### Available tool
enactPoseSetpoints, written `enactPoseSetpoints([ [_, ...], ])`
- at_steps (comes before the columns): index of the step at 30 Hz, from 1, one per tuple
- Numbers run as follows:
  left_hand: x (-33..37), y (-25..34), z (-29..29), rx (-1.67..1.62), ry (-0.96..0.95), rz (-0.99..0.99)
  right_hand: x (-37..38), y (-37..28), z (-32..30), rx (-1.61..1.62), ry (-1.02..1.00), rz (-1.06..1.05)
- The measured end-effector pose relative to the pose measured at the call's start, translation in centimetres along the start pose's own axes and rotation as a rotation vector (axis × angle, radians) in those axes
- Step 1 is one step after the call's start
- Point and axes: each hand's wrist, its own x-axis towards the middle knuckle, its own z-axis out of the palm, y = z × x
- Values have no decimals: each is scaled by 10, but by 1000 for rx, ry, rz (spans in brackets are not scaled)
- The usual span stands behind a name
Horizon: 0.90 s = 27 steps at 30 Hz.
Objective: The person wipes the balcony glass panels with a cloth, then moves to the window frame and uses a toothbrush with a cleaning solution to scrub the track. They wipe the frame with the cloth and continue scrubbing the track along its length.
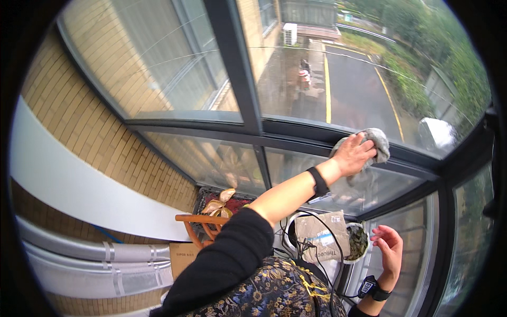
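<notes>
My left hand (353, 155) reaches across to the dark window frame (298, 132) and presses a crumpled grey cloth (381, 141) against its horizontal rail. The fingers lie bent over the cloth, which bunches up beyond them against the lower edge of the upper glass pane (359, 90). A dark band circles the left wrist. Lower down at the right, my right hand (390, 250) is raised beside the glass with nothing in it, its fingers loosely curled and apart. A watch-like device (366, 286) sits on that wrist.
Below the window stand a cardboard package (319, 236), a white pot of plants (358, 243) and loose black cables (331, 232). An orange wooden chair (198, 218) stands left of my arm, near a dark crate (200, 199). Silvery wrapped pipes (90, 264) run along the brick wall.
</notes>
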Motion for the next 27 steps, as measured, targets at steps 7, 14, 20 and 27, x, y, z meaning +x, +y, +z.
enactPoseSetpoints([
  [7,-104,-103,-154,186,-155,-276,71,4,51,-19,-167,38],
  [14,-208,-159,-284,388,-96,-455,162,13,111,-81,-241,56],
  [20,-257,-294,-357,434,504,-898,203,19,133,-122,-160,64],
  [27,-260,-245,-275,475,325,-886,245,37,133,-113,-26,105],
])
